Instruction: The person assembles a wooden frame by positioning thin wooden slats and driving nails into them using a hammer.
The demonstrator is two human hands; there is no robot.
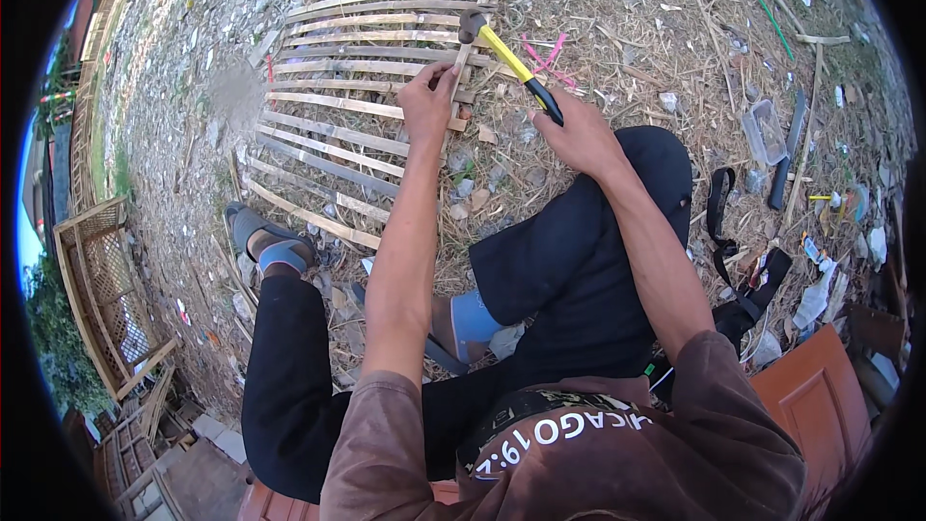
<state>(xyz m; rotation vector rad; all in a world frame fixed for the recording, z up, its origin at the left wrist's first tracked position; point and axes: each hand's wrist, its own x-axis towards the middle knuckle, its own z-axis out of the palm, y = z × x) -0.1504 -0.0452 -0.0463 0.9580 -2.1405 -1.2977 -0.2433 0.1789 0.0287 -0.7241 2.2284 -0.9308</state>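
Observation:
Under my right hand (582,135) is a hammer (508,56) with a yellow and black handle, its fingers wrapped round the black grip. The dark hammer head (472,25) is over the upper part of a narrow wooden crosspiece (461,68). My left hand (427,101) pinches at that crosspiece, thumb and fingers close together; whether a nail is between them is too small to tell. Many thin bamboo slats (357,68) lie side by side on the ground, running left from the crosspiece. The lower slats (333,150) lie partly behind my left forearm.
A pink ribbon (547,60) lies right of the hammer. Farther right are a clear plastic container (764,132), a long dark blade (793,145) and a black strap (719,217). A lattice panel (111,299) stands at the left. My sandalled foot (270,234) rests near the lower slats.

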